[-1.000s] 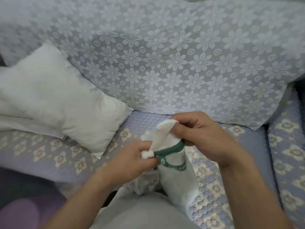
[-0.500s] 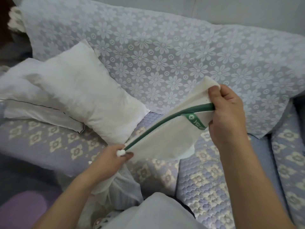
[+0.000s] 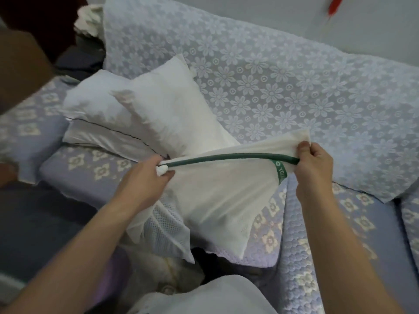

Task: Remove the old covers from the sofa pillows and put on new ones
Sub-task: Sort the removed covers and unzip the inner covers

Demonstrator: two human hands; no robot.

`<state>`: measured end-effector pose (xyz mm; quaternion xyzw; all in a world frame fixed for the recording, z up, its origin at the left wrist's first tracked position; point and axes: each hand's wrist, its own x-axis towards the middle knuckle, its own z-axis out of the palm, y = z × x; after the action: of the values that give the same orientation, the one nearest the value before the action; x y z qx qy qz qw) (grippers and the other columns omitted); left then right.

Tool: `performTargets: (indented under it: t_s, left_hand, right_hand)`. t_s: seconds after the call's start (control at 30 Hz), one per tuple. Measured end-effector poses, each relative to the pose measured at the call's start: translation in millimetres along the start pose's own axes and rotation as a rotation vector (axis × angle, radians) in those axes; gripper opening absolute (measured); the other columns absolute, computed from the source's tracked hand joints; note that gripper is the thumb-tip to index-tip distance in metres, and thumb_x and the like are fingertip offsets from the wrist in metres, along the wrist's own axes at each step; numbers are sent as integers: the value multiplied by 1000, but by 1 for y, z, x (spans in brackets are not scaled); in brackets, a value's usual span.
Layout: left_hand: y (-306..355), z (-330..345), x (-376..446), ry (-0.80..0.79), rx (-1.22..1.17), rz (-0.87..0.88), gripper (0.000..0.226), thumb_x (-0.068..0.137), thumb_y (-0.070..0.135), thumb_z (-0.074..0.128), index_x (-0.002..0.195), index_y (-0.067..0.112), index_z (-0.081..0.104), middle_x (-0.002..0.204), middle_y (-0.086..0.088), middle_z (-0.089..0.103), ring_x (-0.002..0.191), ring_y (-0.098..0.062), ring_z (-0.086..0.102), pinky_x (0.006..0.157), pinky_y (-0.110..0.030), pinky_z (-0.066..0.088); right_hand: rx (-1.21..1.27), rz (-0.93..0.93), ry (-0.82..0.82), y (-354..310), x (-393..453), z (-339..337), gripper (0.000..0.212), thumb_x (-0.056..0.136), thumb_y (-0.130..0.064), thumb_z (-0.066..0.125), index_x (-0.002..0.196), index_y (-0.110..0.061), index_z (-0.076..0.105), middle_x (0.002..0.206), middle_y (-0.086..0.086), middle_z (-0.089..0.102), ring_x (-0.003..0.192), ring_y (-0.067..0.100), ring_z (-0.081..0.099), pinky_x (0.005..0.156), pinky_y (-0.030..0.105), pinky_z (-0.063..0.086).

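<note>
A white pillow cover [image 3: 222,200] with a green edge band and a green label is stretched out above the sofa seat. My left hand [image 3: 147,180] pinches its left corner. My right hand [image 3: 315,164] pinches its right corner, where the green band ends. The cover hangs down between them. Two bare white pillows [image 3: 167,114] lie stacked against the sofa back, just behind my left hand. A white mesh-textured cloth [image 3: 165,232] lies under the cover near the seat's front edge.
The sofa [image 3: 340,245] has a purple quilted seat with a flower pattern. A pale lace throw [image 3: 272,82] drapes its backrest. Crumpled white fabric [image 3: 88,19] sits at the far left end. A dark floor shows at the lower left.
My hands have moved apart, pulling the bunched cover open into a long flat shape. The view has tilted up and to the right, showing more of the sofa back and both pillows.
</note>
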<state>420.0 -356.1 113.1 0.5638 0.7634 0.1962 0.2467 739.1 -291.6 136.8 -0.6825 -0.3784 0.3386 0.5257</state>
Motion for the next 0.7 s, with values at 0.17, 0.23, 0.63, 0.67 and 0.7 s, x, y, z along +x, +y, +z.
performTargets:
  t_s: [0.17, 0.23, 0.63, 0.67, 0.7]
  left_hand:
    - [-23, -46, 29, -21, -118, -62, 24, 98, 40, 56, 86, 20, 61, 74, 0, 64, 69, -22, 60, 62, -36, 47]
    - [-32, -57, 45, -22, -214, -131, 27, 97, 35, 57, 81, 14, 59, 69, -1, 57, 61, -20, 51, 56, -34, 35]
    - [-70, -130, 149, -260, -900, -258, 23, 102, 13, 54, 102, 13, 77, 98, -13, 77, 91, -27, 74, 76, -33, 59]
    - [-75, -138, 155, -246, -941, -261, 24, 102, 13, 53, 101, 14, 78, 97, -13, 77, 88, -24, 74, 71, -28, 59]
    - [-85, -148, 162, -246, -951, -250, 25, 103, 15, 53, 101, 14, 78, 94, -12, 77, 82, -19, 73, 65, -24, 57]
  right_hand:
    - [-61, 55, -48, -10, -12, 62, 38, 102, -29, 51, 66, -19, 48, 62, -1, 40, 60, 15, 37, 56, 31, 35]
    - [-42, 83, -85, -16, -11, 91, 33, 101, -30, 52, 70, -18, 58, 70, 5, 50, 68, 21, 47, 64, 38, 48]
    - [-68, -151, -1124, -70, -90, 333, 40, 100, -11, 56, 132, -36, 60, 101, -22, 68, 85, -10, 60, 75, 5, 43]
    - [-80, -192, -1154, -76, -85, 343, 43, 98, -10, 60, 135, -31, 60, 105, -19, 69, 88, -9, 61, 77, 6, 43]
    - [-92, -201, -1179, -83, -80, 359, 43, 95, -8, 64, 133, -27, 63, 107, -17, 72, 93, -6, 64, 81, 9, 46]
